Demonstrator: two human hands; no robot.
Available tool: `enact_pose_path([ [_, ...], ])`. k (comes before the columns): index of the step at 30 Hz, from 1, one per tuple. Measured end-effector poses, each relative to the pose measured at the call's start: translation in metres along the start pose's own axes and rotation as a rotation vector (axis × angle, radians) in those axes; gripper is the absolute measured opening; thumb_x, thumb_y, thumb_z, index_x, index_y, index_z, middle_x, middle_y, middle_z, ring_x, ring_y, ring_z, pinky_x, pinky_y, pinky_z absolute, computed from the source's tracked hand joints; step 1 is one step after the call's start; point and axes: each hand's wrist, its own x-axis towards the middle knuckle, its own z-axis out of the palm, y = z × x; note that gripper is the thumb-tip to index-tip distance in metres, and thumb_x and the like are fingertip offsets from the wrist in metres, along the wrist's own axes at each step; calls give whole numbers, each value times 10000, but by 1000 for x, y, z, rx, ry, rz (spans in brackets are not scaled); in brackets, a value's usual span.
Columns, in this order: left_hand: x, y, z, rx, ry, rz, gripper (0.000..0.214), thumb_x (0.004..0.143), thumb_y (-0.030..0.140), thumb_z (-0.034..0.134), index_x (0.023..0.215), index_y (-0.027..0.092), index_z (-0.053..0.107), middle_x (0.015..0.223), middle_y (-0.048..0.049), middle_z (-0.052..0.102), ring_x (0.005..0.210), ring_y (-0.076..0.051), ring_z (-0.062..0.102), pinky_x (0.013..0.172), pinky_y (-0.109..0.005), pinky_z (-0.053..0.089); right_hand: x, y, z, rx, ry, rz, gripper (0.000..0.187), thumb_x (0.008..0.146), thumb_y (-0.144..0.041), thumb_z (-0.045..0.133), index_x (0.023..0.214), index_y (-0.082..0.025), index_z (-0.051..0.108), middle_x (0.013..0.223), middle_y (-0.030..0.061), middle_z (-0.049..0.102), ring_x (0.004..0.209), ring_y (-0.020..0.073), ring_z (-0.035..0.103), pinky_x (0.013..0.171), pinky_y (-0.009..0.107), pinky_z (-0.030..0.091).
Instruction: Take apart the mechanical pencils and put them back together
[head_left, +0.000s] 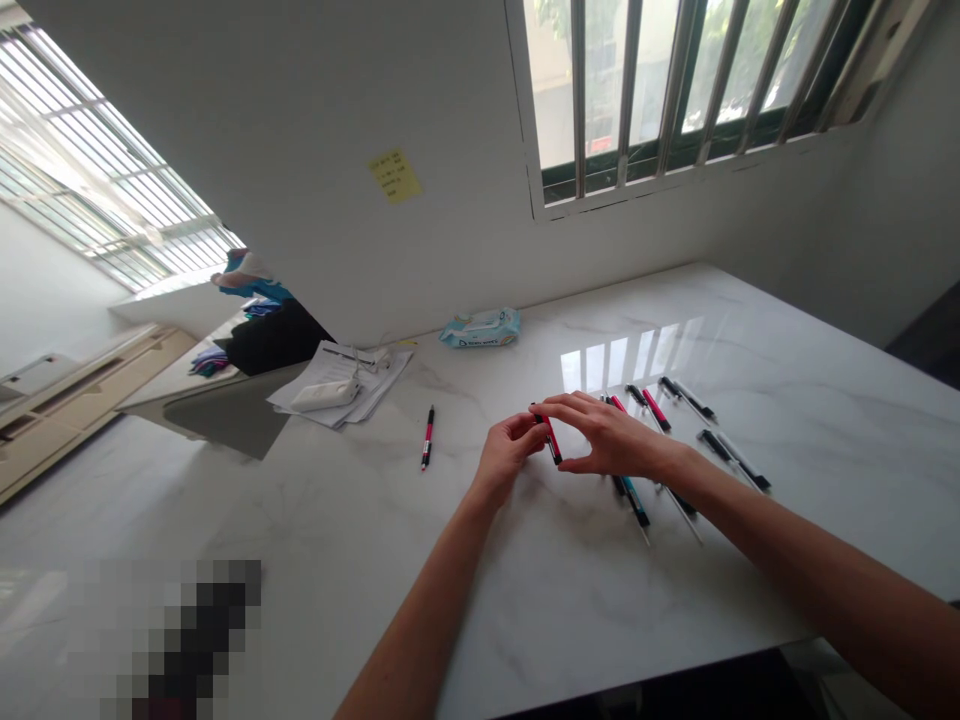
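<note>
A red and black pen (553,443) is held above the tabletop between my two hands. My left hand (513,448) pinches it from the left, near its upper half. The thumb and fingertips of my right hand (600,432) span the pen from its top end to its lower end. On the table beneath and beyond the right hand lie several pen parts: a red barrel (656,410), a teal and black piece (636,502), black pieces and thin refills. To the left, apart from both hands, rests another red and black pen (427,438).
A pack of wipes (481,328) lies by the wall. Papers (352,405) with a white device (325,395) on them sit at the left. A yellow sticky note (395,176) is on the wall. The marble-patterned table (360,560) has its near edge below my arms.
</note>
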Motion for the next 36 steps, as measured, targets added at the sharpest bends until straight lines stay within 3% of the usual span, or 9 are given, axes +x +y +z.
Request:
enact_pose_path([
  [3,2,2,-2,27,46,53,388,730,460,873,973,176,769,955,-64,771,841,-181,704,822,-317,545,-4,14,-9,-10,17,90,750,833,-356,814,1512,-356,493,1454,80,601,1337,325,543,1088,519,493],
  [7,4,8,-5,58,122,192,356,719,436,884,937,186,754,948,-57,765,837,-184,708,812,-316,544,-12,42,-21,-106,-80,239,378,803,-407,837,1153,-290,754,1136,89,739,1174,352,595,992,514,508],
  [13,1,14,-4,23,114,227,335,746,432,872,929,183,742,1039,-92,778,926,-213,724,887,-359,550,-14,55,-16,-61,-153,270,55,841,-290,766,885,-269,789,966,72,770,1065,319,629,939,460,497],
  [18,0,13,-3,36,84,192,340,757,424,863,961,178,745,1007,-101,793,922,-224,734,897,-374,555,-12,48,-14,0,-55,415,74,859,-295,709,878,-262,773,874,48,766,916,269,696,795,383,533],
  [21,0,11,-2,86,65,187,320,760,406,860,952,172,759,970,-91,790,869,-211,726,849,-347,560,-10,44,-13,234,59,454,88,875,-316,696,899,-240,735,897,29,783,873,226,733,788,347,569],
  [25,-1,9,3,122,16,171,291,759,373,860,943,164,773,937,-74,780,796,-179,697,785,-311,551,-7,42,-7,464,135,447,188,877,-390,727,945,-214,727,921,41,794,855,213,755,815,351,604],
  [31,-2,5,8,155,-39,124,306,754,363,863,944,137,782,796,-55,739,693,-147,640,661,-262,506,-3,33,-2,451,197,325,219,907,-398,697,991,-230,810,1025,58,787,930,216,745,851,349,610],
  [36,-1,4,7,175,-73,114,317,767,364,851,970,129,788,797,-58,733,681,-137,616,651,-258,500,-2,26,0,453,211,288,235,898,-389,721,1059,-239,802,1052,46,794,941,214,749,883,354,609],
])
